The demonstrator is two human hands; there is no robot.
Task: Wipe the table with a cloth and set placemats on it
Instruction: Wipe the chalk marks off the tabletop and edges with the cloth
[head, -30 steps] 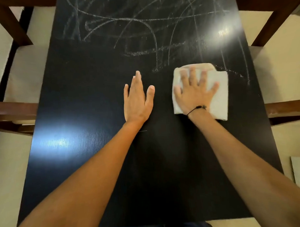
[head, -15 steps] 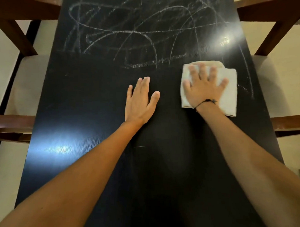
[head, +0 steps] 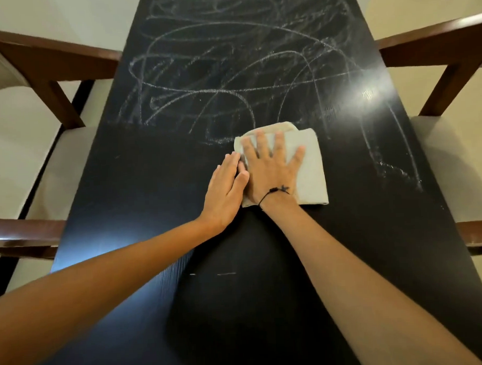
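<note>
Cloth [head: 307, 169] lies mid-table [head: 125, 186], right hand [head: 269, 165] pressing it flat, grip wide; left hand [head: 226, 188] flat alongside, grip wide, holding nothing. Best push far, overlapping strokes through the chalk scribbles [head: 230, 73].

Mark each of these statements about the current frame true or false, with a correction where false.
1. The right hand lies flat on the cloth. True.
2. The left hand holds a placemat. False: it rests flat on the table beside the right hand, holding nothing.
3. Chalk scribbles cover the far part of the table. True.
4. The cloth is dark blue. False: it is pale beige.
5. Placemats are already on the table. False: none are in view.
</note>
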